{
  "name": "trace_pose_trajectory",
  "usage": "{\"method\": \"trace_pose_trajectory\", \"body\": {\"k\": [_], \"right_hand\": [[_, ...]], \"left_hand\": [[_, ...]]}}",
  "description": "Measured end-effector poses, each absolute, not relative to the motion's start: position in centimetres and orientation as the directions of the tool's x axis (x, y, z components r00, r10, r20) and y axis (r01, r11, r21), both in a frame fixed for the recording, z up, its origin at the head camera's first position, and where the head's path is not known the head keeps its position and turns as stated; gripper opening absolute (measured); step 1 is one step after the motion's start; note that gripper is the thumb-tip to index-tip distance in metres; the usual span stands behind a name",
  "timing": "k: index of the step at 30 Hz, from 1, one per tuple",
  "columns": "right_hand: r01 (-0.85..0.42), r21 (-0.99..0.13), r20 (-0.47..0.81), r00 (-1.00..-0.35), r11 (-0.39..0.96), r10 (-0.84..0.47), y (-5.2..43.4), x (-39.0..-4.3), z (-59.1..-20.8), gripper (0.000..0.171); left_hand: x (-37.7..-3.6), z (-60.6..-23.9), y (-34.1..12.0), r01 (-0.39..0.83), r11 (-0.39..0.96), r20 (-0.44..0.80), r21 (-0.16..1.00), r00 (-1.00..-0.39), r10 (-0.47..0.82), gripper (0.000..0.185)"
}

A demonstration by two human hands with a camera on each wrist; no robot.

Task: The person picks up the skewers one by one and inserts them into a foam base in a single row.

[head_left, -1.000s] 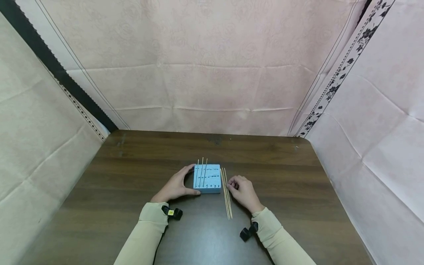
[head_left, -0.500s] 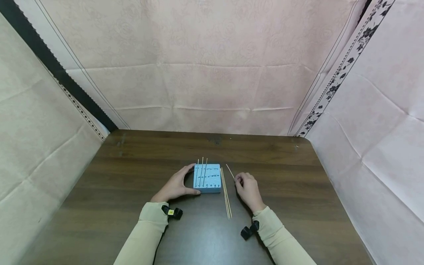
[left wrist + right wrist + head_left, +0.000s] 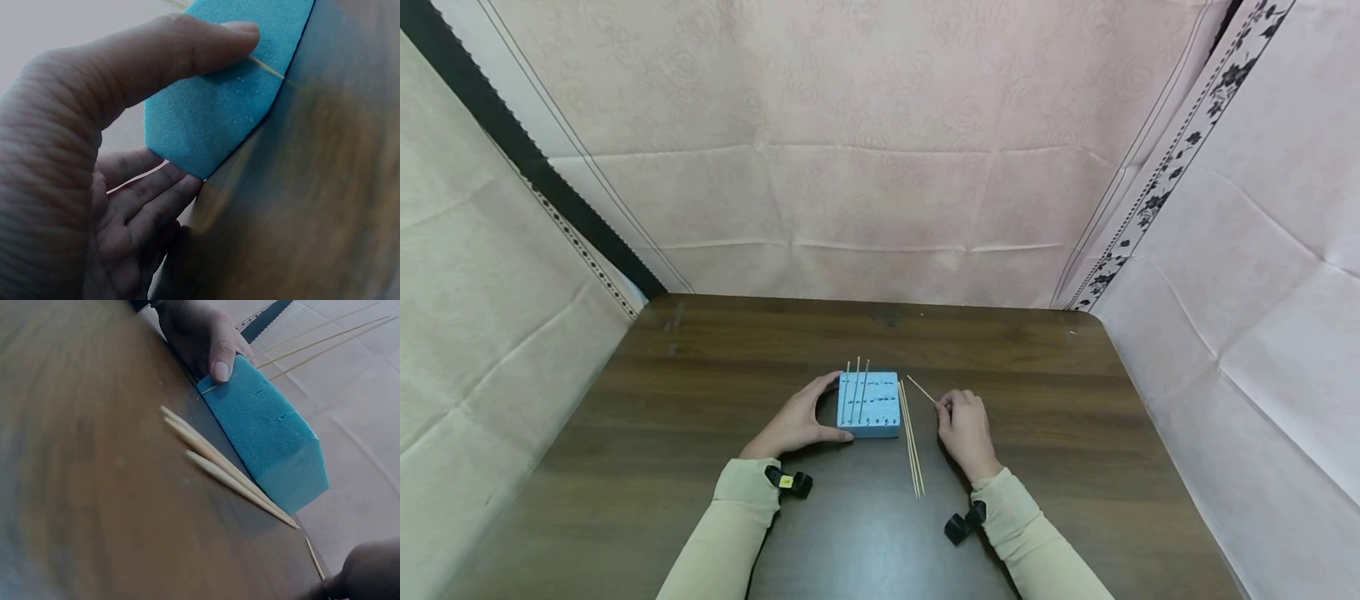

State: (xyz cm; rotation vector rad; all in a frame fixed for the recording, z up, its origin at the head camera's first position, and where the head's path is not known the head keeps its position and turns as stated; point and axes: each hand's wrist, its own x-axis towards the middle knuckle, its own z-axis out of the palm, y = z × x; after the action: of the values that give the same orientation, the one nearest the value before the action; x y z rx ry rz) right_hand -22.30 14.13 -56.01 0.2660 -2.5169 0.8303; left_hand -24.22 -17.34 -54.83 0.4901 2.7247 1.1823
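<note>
The whole worktop [image 3: 700,400] is seen from high up by the head view, looking forward and down. The blue foam block [image 3: 219,106] is seen from very close by the left wrist view — low, beside the thumb. The same block [image 3: 269,434] is shared by the right wrist view, from low over the wood.

Soft, even light is filling the head view, throwing only faint shadows under the hands beside the block [image 3: 869,405]. Wide-angle bending is curving the curtain seams far from the block. In the left wrist view the thumb [image 3: 164,57] is looming dim and soft, the table [image 3: 325,206] blurring. The right wrist view is smearing the near tabletop, with pale glare behind the block.
</note>
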Motion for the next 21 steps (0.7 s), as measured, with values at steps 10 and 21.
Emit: {"method": "trace_pose_trajectory", "body": {"k": [10, 21], "right_hand": [[-0.287, -0.439, 0.501, -0.865, 0.852, -0.033, 14.39, -22.50, -56.03, 0.011], [-0.308, -0.470, 0.517, -0.855, 0.827, -0.025, 14.85, -22.72, -55.73, 0.007]], "left_hand": [[-24.39, -54.92, -17.45, 0.247, 0.639, 0.010, 0.728, -0.937, 0.350, 0.119], [-24.31, -54.95, -17.36, 0.240, 0.640, 0.005, 0.730, -0.938, 0.346, 0.118]]}}
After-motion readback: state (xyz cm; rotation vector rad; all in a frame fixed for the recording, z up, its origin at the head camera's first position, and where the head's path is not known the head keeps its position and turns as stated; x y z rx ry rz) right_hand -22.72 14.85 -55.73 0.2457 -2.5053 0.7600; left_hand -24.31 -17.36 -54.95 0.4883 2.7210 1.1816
